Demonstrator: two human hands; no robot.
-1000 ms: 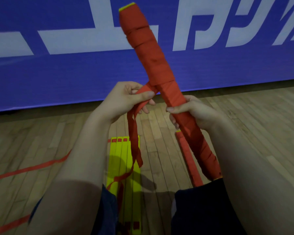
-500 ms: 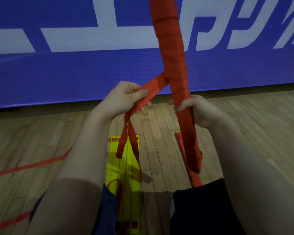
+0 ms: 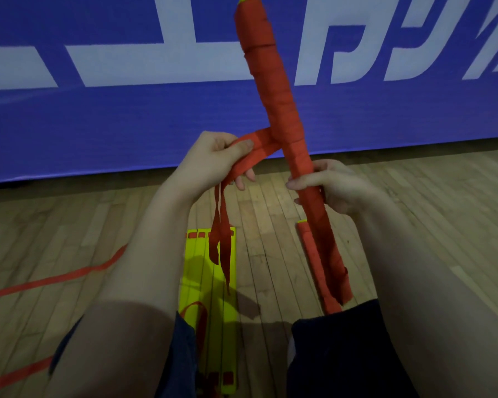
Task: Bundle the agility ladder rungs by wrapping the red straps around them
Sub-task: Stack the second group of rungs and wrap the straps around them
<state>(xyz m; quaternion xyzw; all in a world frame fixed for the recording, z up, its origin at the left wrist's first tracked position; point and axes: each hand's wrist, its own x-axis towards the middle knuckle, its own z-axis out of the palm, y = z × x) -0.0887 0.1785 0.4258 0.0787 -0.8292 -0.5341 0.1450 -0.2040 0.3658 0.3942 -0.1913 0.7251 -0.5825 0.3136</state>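
Bare forearms [image 3: 144, 254]; dark navy shorts [image 3: 342, 354] over both thighs.

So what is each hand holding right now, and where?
Right hand grips the wrapped bundle at mid-length; left hand pinches the loose red strap near the bundle.

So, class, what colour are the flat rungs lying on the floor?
Bright yellow rungs, with small red marks at their ends; the head view shows them.
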